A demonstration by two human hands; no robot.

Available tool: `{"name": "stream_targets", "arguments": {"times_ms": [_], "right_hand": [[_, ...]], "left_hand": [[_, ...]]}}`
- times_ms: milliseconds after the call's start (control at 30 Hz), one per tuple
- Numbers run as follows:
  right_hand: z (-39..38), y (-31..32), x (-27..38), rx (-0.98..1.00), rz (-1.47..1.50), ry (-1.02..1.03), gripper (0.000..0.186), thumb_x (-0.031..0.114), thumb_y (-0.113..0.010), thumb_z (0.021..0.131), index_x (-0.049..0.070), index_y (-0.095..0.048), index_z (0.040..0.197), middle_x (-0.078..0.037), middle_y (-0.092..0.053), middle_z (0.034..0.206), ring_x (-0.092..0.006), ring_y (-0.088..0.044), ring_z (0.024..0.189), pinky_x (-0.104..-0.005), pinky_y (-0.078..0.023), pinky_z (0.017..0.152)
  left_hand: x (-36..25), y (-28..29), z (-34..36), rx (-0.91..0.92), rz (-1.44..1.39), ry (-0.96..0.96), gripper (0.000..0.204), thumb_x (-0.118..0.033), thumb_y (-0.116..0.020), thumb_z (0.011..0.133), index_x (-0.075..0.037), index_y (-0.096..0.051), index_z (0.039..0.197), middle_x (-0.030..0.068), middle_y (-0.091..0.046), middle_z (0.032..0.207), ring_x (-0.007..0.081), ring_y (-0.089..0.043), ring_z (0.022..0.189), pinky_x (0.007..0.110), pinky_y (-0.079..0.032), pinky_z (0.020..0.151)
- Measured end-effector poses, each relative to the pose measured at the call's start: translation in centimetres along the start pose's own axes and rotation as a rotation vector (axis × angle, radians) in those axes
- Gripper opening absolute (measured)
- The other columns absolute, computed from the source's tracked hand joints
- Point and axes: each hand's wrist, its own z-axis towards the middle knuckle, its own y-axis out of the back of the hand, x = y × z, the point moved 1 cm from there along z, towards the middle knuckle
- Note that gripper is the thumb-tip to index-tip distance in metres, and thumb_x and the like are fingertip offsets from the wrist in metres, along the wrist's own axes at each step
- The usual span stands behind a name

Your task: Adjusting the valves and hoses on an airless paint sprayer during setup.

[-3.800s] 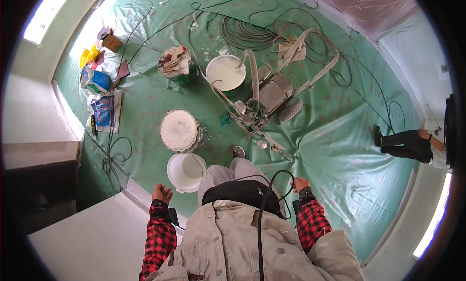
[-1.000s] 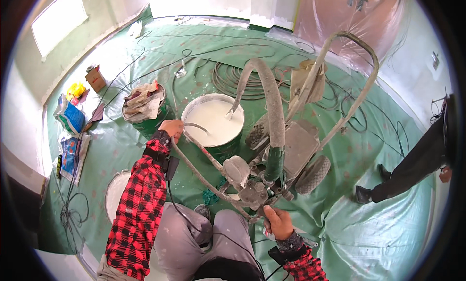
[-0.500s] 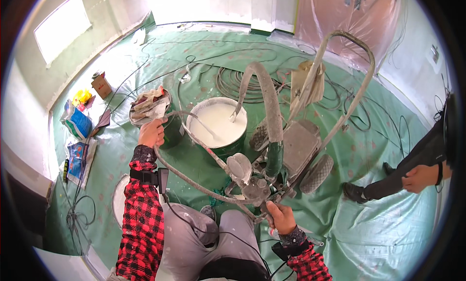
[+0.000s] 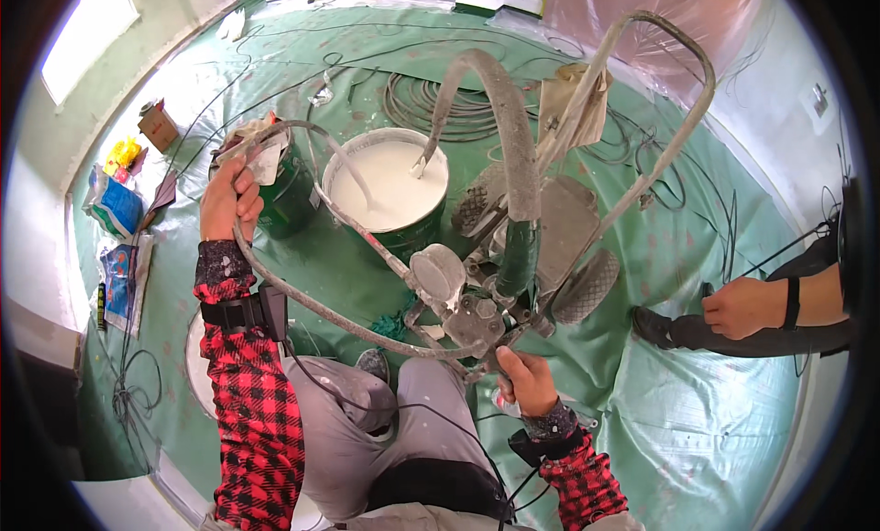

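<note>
A dusty grey hose point(image 4: 316, 309) loops from the wheeled paint sprayer point(image 4: 477, 320) round to the left. My left hand point(image 4: 231, 201) is closed around it, raised beside a dark green bucket point(image 4: 286, 197) topped with rags. Beyond my hand, a hose end bends over into the white paint point(image 4: 390, 178) in a green bucket point(image 4: 424, 221). The sprayer's thick suction hose point(image 4: 504, 100) arches into the same paint. My right hand point(image 4: 529, 382) grips a small fitting low on the sprayer's near side; the fingers hide most of it.
Green sheeting point(image 4: 697, 421) covers the floor. Coiled hose point(image 4: 431, 109) lies behind the paint bucket. The sprayer's tall handle point(image 4: 697, 82) rises on the right. Another person's hand point(image 4: 747, 306) is at the right. A white-topped bucket point(image 4: 199, 366) stands by my left forearm.
The view has tilted down, so the floor things sit higher. My left hand has moved left with the hose. My right hand stays at the sprayer. The other person's forearm now reaches further in.
</note>
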Motion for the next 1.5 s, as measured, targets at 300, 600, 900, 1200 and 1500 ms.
{"name": "stream_targets", "arguments": {"times_ms": [300, 600, 900, 1200, 1500], "right_hand": [[-0.8, -0.4, -2.2, 0.102, 0.328, -0.391, 0.066, 0.064, -0.036, 0.091, 0.003, -0.056, 0.076, -0.004, -0.041, 0.05, -0.0154, -0.035, 0.041, -0.0282, -0.03, 0.043], [-0.8, -0.6, -1.2, 0.164, 0.426, -0.359, 0.057, 0.058, -0.048, 0.09, 0.003, -0.053, 0.074, -0.004, -0.042, 0.048, -0.0137, -0.037, 0.039, -0.0277, -0.029, 0.04], [-1.1, -0.3, -0.9, 0.097, 0.178, -0.124, 0.045, 0.042, -0.055, 0.093, 0.001, -0.054, 0.074, -0.001, -0.043, 0.049, -0.008, -0.036, 0.039, -0.0238, -0.025, 0.037], [-0.9, -0.6, 0.1, 0.091, -0.164, 0.026, 0.038, 0.036, -0.057, 0.092, 0.001, -0.057, 0.077, 0.002, -0.047, 0.054, -0.0059, -0.04, 0.044, -0.0237, -0.031, 0.041], [-2.5, -0.1, -1.0, -0.041, 0.094, -0.015, 0.034, 0.03, -0.055, 0.094, -0.003, -0.058, 0.086, 0.0, -0.049, 0.058, -0.0061, -0.04, 0.045, -0.022, -0.031, 0.042]], "left_hand": [[-0.4, -1.3, -0.5, 0.054, -0.033, -0.022, 0.02, -0.021, -0.05, 0.094, -0.004, -0.053, 0.105, -0.005, -0.036, 0.061, 0.0048, -0.028, 0.038, 0.021, -0.024, 0.034], [-1.2, -2.5, 0.2, 0.062, -0.094, -0.06, 0.018, -0.019, -0.051, 0.093, -0.003, -0.051, 0.103, -0.0042, -0.037, 0.062, 0.0051, -0.029, 0.039, 0.022, -0.024, 0.035], [-0.8, -2.9, -0.2, 0.068, -0.094, -0.088, 0.011, -0.016, -0.051, 0.093, -0.008, -0.046, 0.088, -0.0035, -0.038, 0.062, 0.0053, -0.029, 0.039, 0.022, -0.024, 0.036], [-0.9, -2.6, 0.1, 0.104, -0.088, -0.056, 0.016, -0.016, -0.049, 0.095, -0.009, -0.042, 0.082, -0.0037, -0.036, 0.063, 0.0051, -0.029, 0.039, 0.022, -0.024, 0.035], [-0.3, -2.9, 0.2, 0.057, -0.108, -0.041, 0.013, -0.016, -0.052, 0.092, -0.009, -0.046, 0.083, -0.003, -0.039, 0.062, 0.0064, -0.03, 0.038, 0.023, -0.025, 0.036]]}}
